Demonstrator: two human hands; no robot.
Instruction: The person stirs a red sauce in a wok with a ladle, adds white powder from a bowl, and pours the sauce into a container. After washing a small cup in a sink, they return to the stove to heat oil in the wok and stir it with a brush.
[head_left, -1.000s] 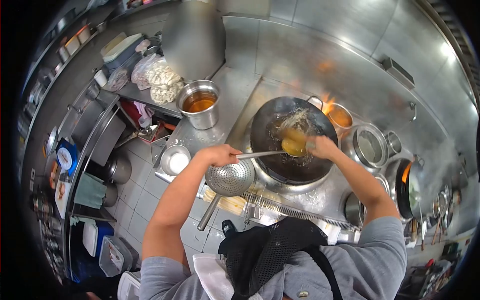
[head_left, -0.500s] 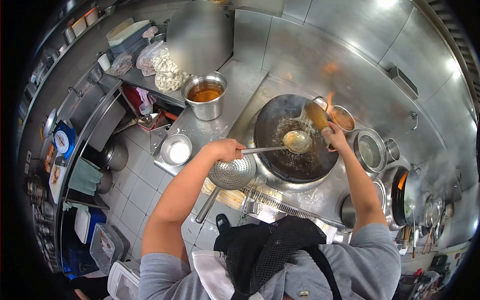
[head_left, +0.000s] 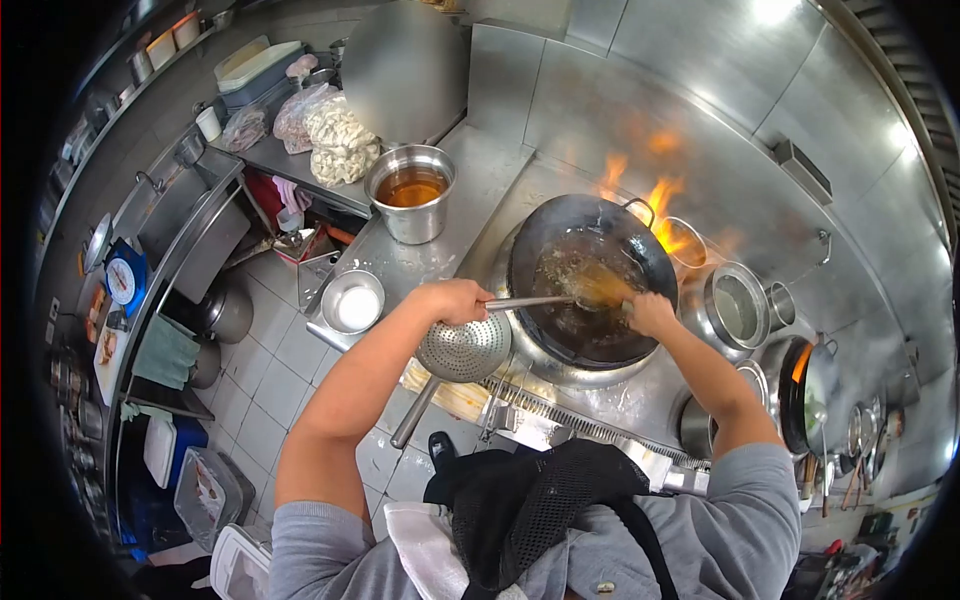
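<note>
My left hand [head_left: 460, 301] is closed round the handle of a metal ladle [head_left: 532, 302], whose bowl is down inside the black wok [head_left: 545, 228]. In my right hand [head_left: 652, 314] is a bamboo wok brush [head_left: 605, 286], its bristles low in the wok beside the ladle. Brush and motion blur partly cover the ladle's bowl. Dark liquid with bits in it lies in the wok, over the burner. Just below my left hand rests a perforated strainer [head_left: 466, 346], its handle pointing toward me.
Flames [head_left: 660, 205] rise behind the wok, near a small pot. Metal pots [head_left: 738, 305] stand at the right. To the left are a pot of amber liquid [head_left: 411, 188] and a bowl of white contents [head_left: 355, 302]. A blurred person stands beyond the counter.
The brush has come down from the wok's far right side to its middle, my right hand moving nearer. The ladle's bowl has dropped into the wok. Flames behind have grown.
</note>
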